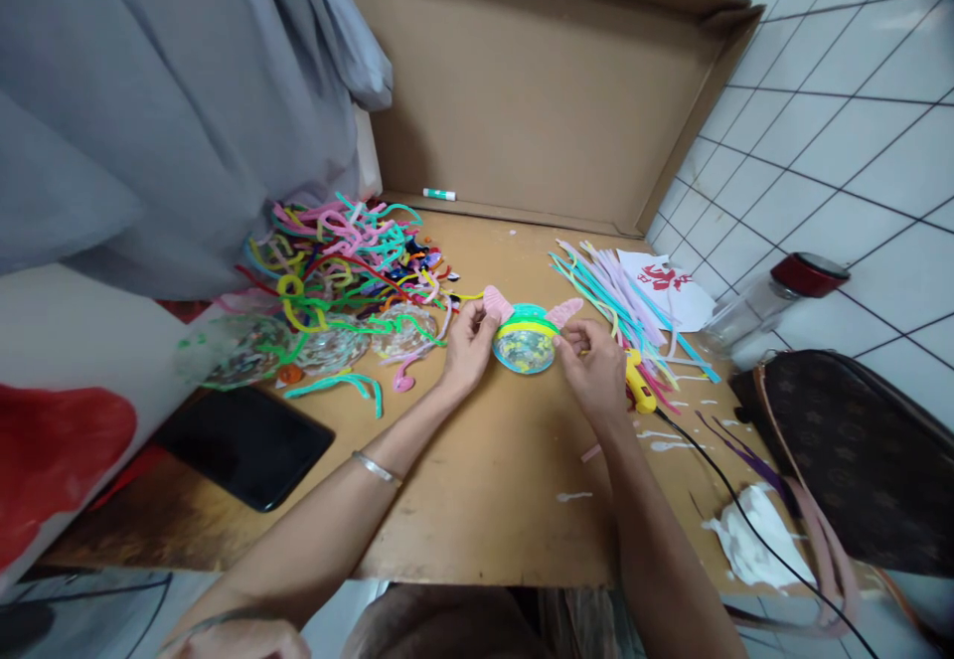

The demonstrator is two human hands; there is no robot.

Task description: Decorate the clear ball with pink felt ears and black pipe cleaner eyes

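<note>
A round, see-through craft piece [526, 349] with green and yellow pipe-cleaner bands across its top is held upright just above the table. Two pink ear-shaped pieces stick out from its upper left and upper right. My left hand [469, 343] pinches its left edge, by the base of the left pink ear [496, 302]. At the opposite edge, below the right pink ear [564, 312], the fingers of my right hand [592, 363] are closed on the rim. A yellow glue gun [639, 383] with a black cord lies beside my right hand, partly hidden by it.
Tangled pipe cleaners [350, 251] and clear round pieces [328, 349] lie left, near a black phone [245, 445]. Straight pipe cleaners [615, 286], a bottle [775, 296], a brown bag [857, 450] and crumpled tissue [760, 537] are right. Cardboard [537, 92] stands behind a glue stick [439, 194].
</note>
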